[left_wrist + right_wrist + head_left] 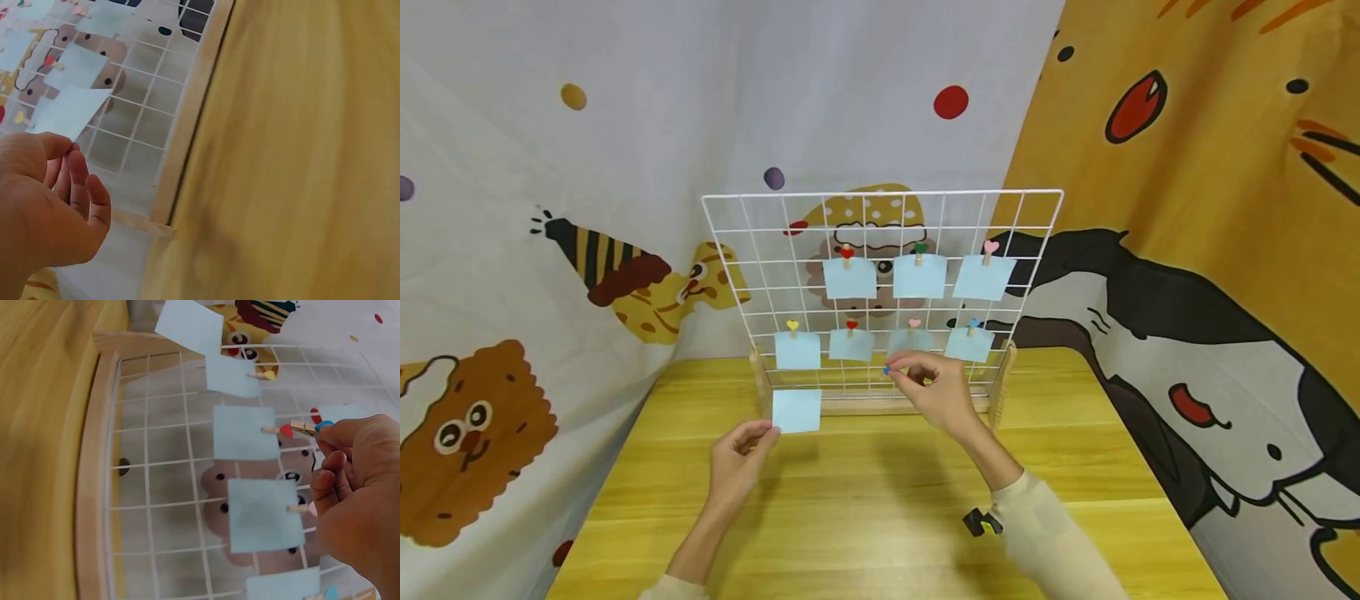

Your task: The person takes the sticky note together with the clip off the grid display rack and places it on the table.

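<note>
Between thumb and fingertips my left hand (739,462) pinches a pale blue paper note (797,411) by its lower left corner, in front of the lower left of a white wire grid (842,383). My right hand (936,392) pinches a small wooden clothespin (304,428) with a blue end, held apart from the grid near its lower middle. Pale blue notes hang on the grid in two rows, each under a heart-topped clothespin. The upper row has three notes, such as one under a green heart (920,277); several hang below, one with a yellow heart (797,350).
The grid stands in a wooden base (865,407) on a yellow wood-grain table (850,517). A patterned curtain (662,100) hangs behind and at both sides. A small black object (981,522) shows at the right sleeve (1045,533).
</note>
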The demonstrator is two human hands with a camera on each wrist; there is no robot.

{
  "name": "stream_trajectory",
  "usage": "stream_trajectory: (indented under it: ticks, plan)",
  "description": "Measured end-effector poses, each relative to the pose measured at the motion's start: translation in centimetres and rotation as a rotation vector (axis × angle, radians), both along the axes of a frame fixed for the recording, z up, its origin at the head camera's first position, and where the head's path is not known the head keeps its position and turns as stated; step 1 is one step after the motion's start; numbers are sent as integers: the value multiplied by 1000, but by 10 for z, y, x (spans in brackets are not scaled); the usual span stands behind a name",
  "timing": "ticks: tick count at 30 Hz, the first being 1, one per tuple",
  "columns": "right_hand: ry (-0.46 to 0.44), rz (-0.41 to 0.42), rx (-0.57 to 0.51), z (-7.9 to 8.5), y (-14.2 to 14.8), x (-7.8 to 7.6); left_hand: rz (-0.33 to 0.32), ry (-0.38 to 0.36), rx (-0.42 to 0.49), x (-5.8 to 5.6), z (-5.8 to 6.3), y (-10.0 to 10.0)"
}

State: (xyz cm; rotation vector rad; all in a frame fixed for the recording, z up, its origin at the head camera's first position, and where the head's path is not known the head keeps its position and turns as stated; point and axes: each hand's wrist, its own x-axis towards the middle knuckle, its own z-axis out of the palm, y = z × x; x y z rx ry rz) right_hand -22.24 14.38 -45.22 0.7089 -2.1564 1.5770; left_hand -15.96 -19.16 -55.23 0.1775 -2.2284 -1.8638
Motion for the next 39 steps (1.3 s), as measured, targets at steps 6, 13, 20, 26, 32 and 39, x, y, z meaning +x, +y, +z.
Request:
stream_trajectory:
  ticks: [6, 13, 20, 26, 32, 39]
  plan:
    - [-3, -50, -18, -24, 15, 5, 31, -73, -17, 10, -18, -1]
    - [5, -82, -49, -52, 35, 10, 51, -154, 8, 13, -32, 0]
    - [-75, -160, -30, -78, 57, 19, 59, -256, -42, 11, -41, -4]
    - [-144, -226, -21, -99, 81, 30, 72, -308, -55, 8, -44, -7]
    - [-174, -288, -13, -115, 107, 36, 79, -332, -33, 3, -47, -8]
    - [-165, -397, 9, -127, 138, 43, 93, -345, -15, -3, -50, -7]
